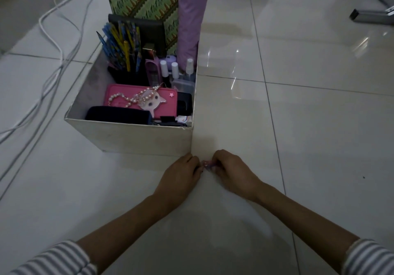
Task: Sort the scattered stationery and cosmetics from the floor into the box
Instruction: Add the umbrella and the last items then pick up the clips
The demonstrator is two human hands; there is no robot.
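While a small pink item (pixel 205 165) is pinched by the left hand (pixel 181 175) and the right hand (pixel 231 173) together | the box (pixel 138 138) is seen just beyond them.

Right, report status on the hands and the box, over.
Left hand and right hand both pinching a small pink item near the floor. Box just ahead, already well filled. Nothing between hands and box.
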